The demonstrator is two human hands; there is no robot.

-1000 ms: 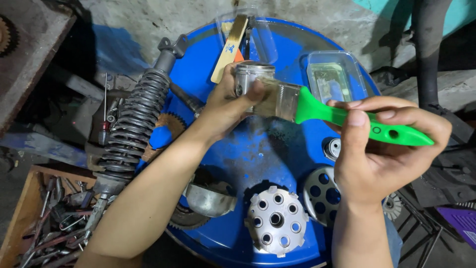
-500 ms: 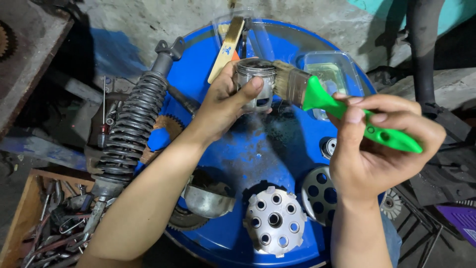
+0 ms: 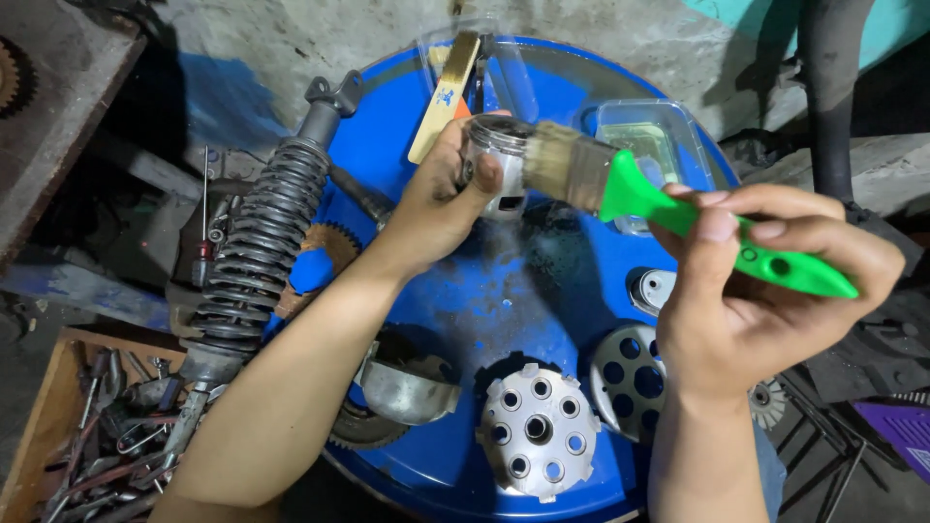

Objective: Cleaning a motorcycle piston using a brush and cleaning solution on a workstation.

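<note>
Left hand (image 3: 441, 199) is curled around a small metal cylinder (image 3: 499, 165) that looks like a piston, thumb pressed on its side, holding it up over the far half of the blue drum top (image 3: 407, 145). Right hand (image 3: 765, 291) is closed around the green handle of a paintbrush (image 3: 639, 199), thumb and forefinger pinching near the neck, and the bristles are touching the top edge of the cylinder. Containers — there's a clear plastic tub (image 3: 654, 136) near the drum's far right edge with a thin layer of yellowish liquid in it, can't tell what it is. Another clear container (image 3: 504, 68) sits at the far edge with a flat wooden stick (image 3: 444, 97) leaning out of it; its contents are hard to make out. On the near edge of the drum there's a round metal clutch hub with holes (image 3: 536, 431), a perforated plate (image 3: 630, 373) just beside it on the right, and a dented metal bowl-shaped piece (image 3: 407, 387) on the left. A shock absorber with its black coil spring (image 3: 257, 252) leans along the drum's left edge — and down at the floor's lower left a wooden box (image 3: 58, 436) holds a jumble of hand tools.
</note>
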